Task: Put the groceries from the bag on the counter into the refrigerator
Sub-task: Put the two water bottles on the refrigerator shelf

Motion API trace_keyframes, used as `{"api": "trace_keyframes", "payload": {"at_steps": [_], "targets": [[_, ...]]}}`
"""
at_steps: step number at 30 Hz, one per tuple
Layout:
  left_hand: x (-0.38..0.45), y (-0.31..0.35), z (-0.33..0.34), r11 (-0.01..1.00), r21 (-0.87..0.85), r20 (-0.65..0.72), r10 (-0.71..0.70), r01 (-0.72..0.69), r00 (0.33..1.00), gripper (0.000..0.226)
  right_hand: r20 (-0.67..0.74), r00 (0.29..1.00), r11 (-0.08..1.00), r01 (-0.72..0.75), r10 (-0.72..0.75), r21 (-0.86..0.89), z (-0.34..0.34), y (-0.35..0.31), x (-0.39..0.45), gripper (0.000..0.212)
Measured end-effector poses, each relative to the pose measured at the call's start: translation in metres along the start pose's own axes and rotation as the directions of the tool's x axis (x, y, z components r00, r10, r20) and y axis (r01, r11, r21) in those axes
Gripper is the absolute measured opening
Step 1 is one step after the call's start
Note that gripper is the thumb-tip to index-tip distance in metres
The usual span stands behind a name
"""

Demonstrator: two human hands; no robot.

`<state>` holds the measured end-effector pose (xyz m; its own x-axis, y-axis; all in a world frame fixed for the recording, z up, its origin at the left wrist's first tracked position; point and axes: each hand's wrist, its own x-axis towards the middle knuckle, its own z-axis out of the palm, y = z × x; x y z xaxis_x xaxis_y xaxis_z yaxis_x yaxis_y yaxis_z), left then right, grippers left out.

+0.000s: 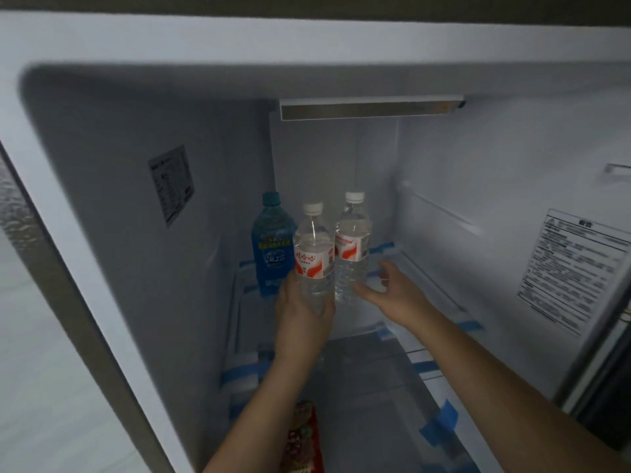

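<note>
My left grip is wrapped round the lower body of a clear bottle, thumb on the near side, fingers curled behind; held low so the bottle stays upright and the base can meet the shelf flat. Whether the base already rests there I cannot tell; the grip hides it.

Right grip is spread, fingers loose, pinching nothing. It sits just right of a second clear bottle, thumb near or touching its lower wall; I judge it is steadying that one, or just let go.

Outward: the two clear bottles stand side by side, touching or nearly so. Left of my left grip and further back, a blue bottle stands upright by the fridge wall. Packing them tight to the back-left corner leaves shelf free to the right of the right grip.

Below my left forearm, a red packet lies on a lower shelf. Blue tape holds the shelf edges.

Bag and surface not in view.
</note>
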<state>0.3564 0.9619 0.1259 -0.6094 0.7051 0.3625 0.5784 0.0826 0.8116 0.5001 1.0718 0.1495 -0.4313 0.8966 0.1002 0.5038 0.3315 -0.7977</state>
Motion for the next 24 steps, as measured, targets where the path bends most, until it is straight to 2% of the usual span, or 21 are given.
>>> {"api": "trace_keyframes", "payload": {"at_steps": [2,4,6,11,24], "targets": [[-0.014,-0.003,-0.008,0.980,0.187,-0.038,0.073,-0.064,0.997,0.081,-0.023,0.999,0.998,0.032,-0.033,-0.049,-0.004,-0.003,-0.015,0.088],[-0.023,-0.006,-0.015,0.933,0.324,-0.057,0.181,-0.154,0.982,0.082,-0.042,0.998,0.992,0.045,-0.051,-0.119,-0.003,-0.004,-0.027,0.079],[-0.031,-0.007,-0.021,0.889,0.389,-0.045,0.278,-0.239,0.960,0.077,-0.055,0.996,0.981,0.062,-0.073,-0.186,0.000,-0.004,-0.041,0.068],[-0.057,0.007,-0.033,0.783,0.526,0.046,0.364,-0.332,0.930,0.074,-0.126,0.980,0.942,0.106,-0.153,-0.319,0.011,0.007,-0.072,0.058],[-0.115,0.018,-0.003,0.665,0.524,0.256,0.473,-0.532,0.843,0.070,-0.242,0.919,0.802,0.118,-0.312,-0.586,-0.005,0.062,-0.150,0.056]]}}
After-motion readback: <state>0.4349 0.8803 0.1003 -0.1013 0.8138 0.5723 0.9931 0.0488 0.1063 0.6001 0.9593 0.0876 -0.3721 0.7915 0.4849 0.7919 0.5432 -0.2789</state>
